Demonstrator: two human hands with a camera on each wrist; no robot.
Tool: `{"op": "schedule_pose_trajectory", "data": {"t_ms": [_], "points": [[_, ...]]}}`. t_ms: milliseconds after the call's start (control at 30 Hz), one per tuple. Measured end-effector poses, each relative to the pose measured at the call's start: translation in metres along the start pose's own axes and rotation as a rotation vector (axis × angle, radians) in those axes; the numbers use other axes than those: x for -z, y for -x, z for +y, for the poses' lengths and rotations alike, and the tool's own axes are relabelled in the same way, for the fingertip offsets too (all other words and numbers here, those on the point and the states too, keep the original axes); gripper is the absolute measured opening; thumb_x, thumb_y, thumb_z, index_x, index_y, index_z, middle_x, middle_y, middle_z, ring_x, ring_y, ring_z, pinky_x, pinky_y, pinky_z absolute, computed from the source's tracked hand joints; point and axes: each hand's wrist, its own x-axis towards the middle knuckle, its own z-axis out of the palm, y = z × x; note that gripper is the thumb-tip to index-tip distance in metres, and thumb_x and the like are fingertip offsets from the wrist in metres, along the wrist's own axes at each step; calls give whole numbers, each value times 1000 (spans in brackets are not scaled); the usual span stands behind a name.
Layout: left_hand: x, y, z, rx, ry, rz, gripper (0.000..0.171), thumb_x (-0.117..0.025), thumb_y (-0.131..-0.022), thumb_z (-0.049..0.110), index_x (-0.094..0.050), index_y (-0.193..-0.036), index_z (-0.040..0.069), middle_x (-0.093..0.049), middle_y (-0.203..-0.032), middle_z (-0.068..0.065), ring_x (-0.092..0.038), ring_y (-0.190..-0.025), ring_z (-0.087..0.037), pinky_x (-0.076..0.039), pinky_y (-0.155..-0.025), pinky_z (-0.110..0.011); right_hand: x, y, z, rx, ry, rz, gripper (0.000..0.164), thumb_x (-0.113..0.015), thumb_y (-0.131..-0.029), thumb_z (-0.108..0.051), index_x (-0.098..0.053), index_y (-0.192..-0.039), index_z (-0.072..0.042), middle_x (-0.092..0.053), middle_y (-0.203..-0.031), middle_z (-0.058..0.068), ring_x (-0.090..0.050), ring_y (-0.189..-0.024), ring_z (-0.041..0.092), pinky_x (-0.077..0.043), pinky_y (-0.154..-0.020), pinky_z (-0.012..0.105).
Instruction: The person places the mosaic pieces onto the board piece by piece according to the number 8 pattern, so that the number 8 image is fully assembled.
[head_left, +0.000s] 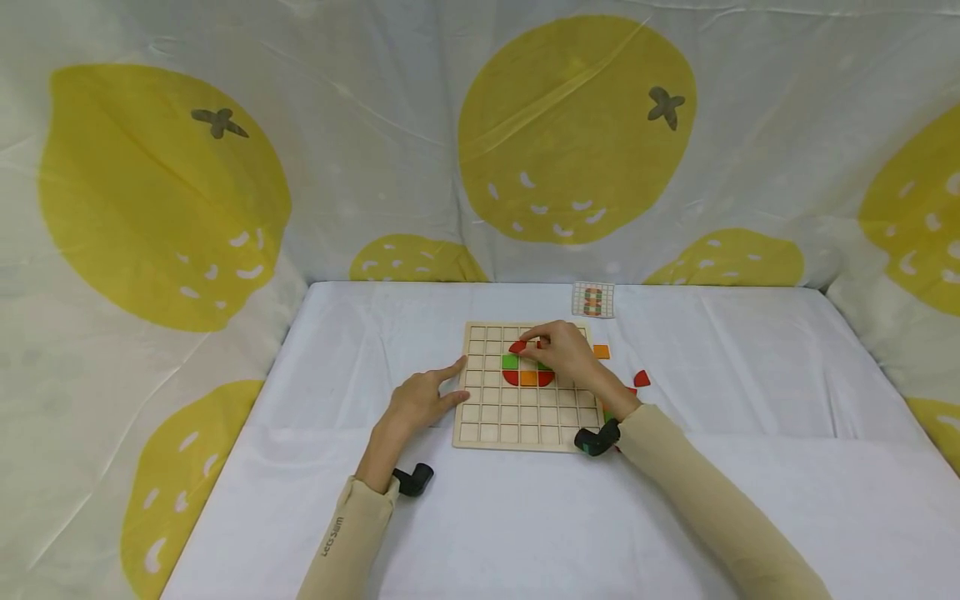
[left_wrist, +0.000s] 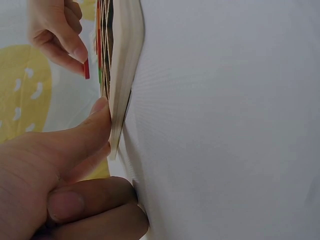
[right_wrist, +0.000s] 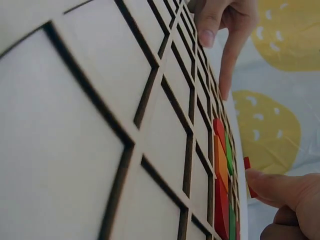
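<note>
My right hand (head_left: 566, 354) pinches a red rounded piece (head_left: 517, 346) between thumb and fingertips, close over the upper middle of a wooden grid board (head_left: 495, 417). Seen edge-on in the left wrist view, that red piece (left_wrist: 86, 69) stands a little above the board. Beneath it, a green square (head_left: 510, 362) sits in a cell. Along the row below lie a red corner piece (head_left: 511, 378), an orange square (head_left: 528, 378) and another red piece (head_left: 546, 378). My left hand (head_left: 420, 400) touches the board's left edge with extended thumb and index finger, other fingers folded beneath.
A small pattern card (head_left: 592, 300) lies behind the board. To the right are a loose orange square (head_left: 602, 352) and a red rounded piece (head_left: 641, 378); more pieces are partly hidden under my right wrist. White cloth (head_left: 750, 375) covers the table, with a lemon-print curtain (head_left: 390, 167) behind.
</note>
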Motion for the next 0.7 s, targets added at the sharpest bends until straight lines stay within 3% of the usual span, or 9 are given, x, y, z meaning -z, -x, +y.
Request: {"op": "schedule_pose_trajectory", "data": {"t_ms": [300,700], "points": [[0,-1,2,-5,6,-2,66,-69,-99,40,-43,-158,26,-64,-141,-23,-60,-89,-26,-45,-64,-34,-8,-7,1,-9,-34,6,25,-79,-94,-25,-80,-115,-12,-45,-58,-2,-40,-50,14,-30,-50,25],[-1,-2,-1,13,-12,-13,68,-68,-99,42,-41,-159,27,-59,-147,-21,-64,-103,-29,-50,-71,-38,-10,-7,2,-16,-24,7,27,-78,-94,-26,-79,-117,-11,-45,-59,-2,-38,-52,13,-28,-51,25]]}}
